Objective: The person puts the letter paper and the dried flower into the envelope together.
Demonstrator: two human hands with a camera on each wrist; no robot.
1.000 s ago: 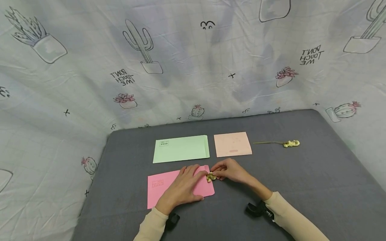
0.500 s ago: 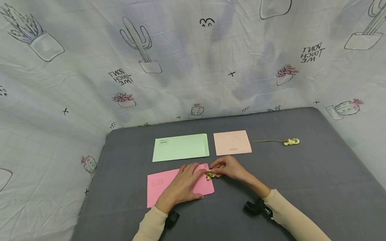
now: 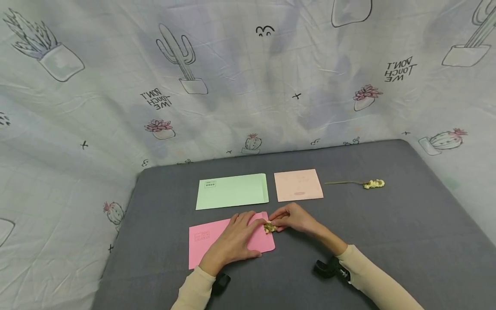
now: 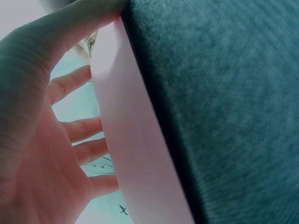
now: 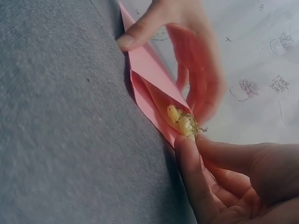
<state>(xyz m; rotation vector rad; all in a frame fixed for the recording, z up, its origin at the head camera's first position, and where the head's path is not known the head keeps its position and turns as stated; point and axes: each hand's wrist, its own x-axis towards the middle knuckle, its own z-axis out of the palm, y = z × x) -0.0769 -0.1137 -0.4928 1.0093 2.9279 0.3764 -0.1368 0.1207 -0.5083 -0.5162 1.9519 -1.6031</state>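
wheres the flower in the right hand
In the head view, the flower is at the pink envelope's open right end, between the left hand and right hand.

pink envelope [image 3: 203, 246] | yellow flower [image 5: 185, 123] | green envelope [image 3: 232, 191] | peach envelope [image 3: 299, 185] | grey tabletop [image 3: 372, 224] | cactus-print backdrop [image 3: 240, 82]

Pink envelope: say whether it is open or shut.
The pink envelope is open: the right wrist view shows its mouth gaping, yellow flower in the gap.
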